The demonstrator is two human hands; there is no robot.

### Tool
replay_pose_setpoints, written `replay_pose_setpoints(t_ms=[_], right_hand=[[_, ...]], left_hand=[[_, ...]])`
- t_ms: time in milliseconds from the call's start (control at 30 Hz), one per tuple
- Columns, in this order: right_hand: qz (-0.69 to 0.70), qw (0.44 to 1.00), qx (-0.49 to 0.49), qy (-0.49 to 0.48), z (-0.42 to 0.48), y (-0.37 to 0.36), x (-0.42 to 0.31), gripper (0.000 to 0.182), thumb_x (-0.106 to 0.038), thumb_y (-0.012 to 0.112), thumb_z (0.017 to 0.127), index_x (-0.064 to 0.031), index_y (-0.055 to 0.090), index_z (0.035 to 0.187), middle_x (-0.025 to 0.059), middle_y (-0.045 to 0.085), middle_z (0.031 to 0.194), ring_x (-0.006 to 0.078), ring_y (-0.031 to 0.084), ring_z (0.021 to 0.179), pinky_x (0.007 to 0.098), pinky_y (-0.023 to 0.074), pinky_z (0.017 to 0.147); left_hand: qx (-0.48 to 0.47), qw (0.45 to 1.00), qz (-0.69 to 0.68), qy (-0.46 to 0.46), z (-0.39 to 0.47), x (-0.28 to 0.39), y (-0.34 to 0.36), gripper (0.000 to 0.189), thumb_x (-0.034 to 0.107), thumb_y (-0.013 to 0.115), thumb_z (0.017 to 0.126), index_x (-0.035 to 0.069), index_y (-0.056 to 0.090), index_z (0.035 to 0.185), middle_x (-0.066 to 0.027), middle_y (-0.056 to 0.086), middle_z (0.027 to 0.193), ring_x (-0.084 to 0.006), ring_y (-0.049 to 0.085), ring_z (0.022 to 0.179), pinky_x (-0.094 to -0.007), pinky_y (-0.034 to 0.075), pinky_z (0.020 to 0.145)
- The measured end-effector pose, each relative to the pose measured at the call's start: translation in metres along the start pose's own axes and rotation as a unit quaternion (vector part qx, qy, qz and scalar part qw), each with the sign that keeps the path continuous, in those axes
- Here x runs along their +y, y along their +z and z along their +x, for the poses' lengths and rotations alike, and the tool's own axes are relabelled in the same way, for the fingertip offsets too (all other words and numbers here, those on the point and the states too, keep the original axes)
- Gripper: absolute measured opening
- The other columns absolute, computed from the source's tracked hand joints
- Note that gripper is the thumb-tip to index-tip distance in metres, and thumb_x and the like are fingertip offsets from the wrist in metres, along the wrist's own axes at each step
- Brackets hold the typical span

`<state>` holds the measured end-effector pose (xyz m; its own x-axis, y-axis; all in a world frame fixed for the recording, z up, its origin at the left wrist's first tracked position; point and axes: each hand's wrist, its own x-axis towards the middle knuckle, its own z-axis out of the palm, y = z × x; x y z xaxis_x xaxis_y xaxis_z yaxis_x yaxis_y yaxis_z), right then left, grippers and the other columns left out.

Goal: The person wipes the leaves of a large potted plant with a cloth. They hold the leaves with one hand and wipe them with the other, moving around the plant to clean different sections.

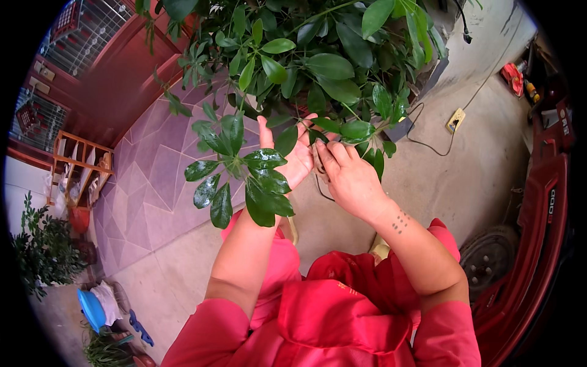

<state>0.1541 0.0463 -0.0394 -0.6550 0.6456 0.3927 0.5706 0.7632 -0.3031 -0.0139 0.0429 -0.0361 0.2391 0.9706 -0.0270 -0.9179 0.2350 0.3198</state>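
A large umbrella plant (schefflera) (330, 69) with dark green leaves fills the top middle of the view. One leaf cluster (236, 160), glossy and wet-looking, hangs over my left forearm and partly hides it. My left hand (296, 158) is palm up beneath the foliage, fingers apart, with a single leaf (286, 141) in front of its palm. Beside it, my right hand (353, 179) pinches a crumpled beige cloth (319, 163) close to the leaves. Foliage covers the left fingertips in part, so contact with the leaves is hard to tell.
A power strip (456, 120) with a trailing cable lies on the concrete floor to the right. Farther right stands a red vehicle (545, 220). Left are a wooden rack (82, 160), another leafy plant (43, 247) and a blue basin (91, 309). Purple tiles (156, 183) border the concrete.
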Motion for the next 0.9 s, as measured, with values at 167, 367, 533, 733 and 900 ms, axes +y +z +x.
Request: replay_pose_setpoints(t_ms=[167, 367, 533, 733, 900], right_hand=[[-0.006, 0.999, -0.032, 0.001, -0.009, -0.007, 0.001, 0.058, -0.006, 0.06, 0.07, -0.0015, 0.049, 0.127, 0.0087, 0.05, 0.109, 0.0257, 0.054, 0.098, 0.0341, 0.0512, 0.076], [-0.025, 0.994, -0.099, 0.032, -0.016, -0.012, 0.001, 0.053, -0.008, 0.059, 0.07, -0.0025, 0.052, 0.122, 0.0075, 0.051, 0.104, 0.0252, 0.055, 0.095, 0.0356, 0.0508, 0.075], [-0.015, 0.974, -0.22, 0.052, -0.026, -0.025, 0.015, 0.028, -0.011, 0.057, 0.073, -0.0068, 0.063, 0.099, 0.0099, 0.055, 0.1, 0.0262, 0.058, 0.095, 0.0373, 0.0505, 0.079], [0.287, 0.904, -0.317, 0.019, -0.016, -0.057, 0.016, 0.035, -0.013, 0.057, 0.071, -0.0082, 0.063, 0.105, 0.0104, 0.056, 0.104, 0.0287, 0.057, 0.101, 0.0367, 0.0467, 0.085], [0.534, 0.825, -0.185, 0.009, -0.005, -0.06, 0.024, 0.048, -0.009, 0.056, 0.069, -0.0054, 0.057, 0.117, 0.0113, 0.053, 0.109, 0.0207, 0.053, 0.107, 0.0321, 0.0425, 0.091]], left_hand=[[-0.071, 0.987, -0.134, -0.05, 0.0, 0.0, -0.012, 0.085, 0.073, 0.041, 0.081, -0.001, 0.046, 0.124, -0.0217, 0.057, 0.117, -0.0393, 0.053, 0.112, -0.0389, 0.047, 0.091], [0.064, 0.998, 0.008, 0.004, 0.0, -0.002, -0.006, 0.084, 0.073, 0.039, 0.082, 0.0, 0.047, 0.121, -0.0206, 0.058, 0.115, -0.0416, 0.053, 0.11, -0.051, 0.045, 0.091], [-0.029, 0.999, -0.015, -0.018, 0.0, 0.006, -0.016, 0.084, 0.066, 0.047, 0.083, -0.003, 0.041, 0.13, -0.0214, 0.045, 0.132, -0.0451, 0.036, 0.125, -0.0613, 0.024, 0.105], [-0.04, 0.999, -0.027, -0.014, -0.001, 0.003, -0.019, 0.076, 0.06, 0.048, 0.086, -0.002, 0.042, 0.129, -0.0209, 0.042, 0.135, -0.0407, 0.038, 0.123, -0.0592, 0.026, 0.104], [-0.009, 1.0, -0.001, 0.016, 0.001, -0.001, -0.023, 0.068, 0.055, 0.05, 0.088, 0.001, 0.044, 0.127, -0.0164, 0.044, 0.134, -0.0294, 0.047, 0.113, -0.0459, 0.035, 0.103]])
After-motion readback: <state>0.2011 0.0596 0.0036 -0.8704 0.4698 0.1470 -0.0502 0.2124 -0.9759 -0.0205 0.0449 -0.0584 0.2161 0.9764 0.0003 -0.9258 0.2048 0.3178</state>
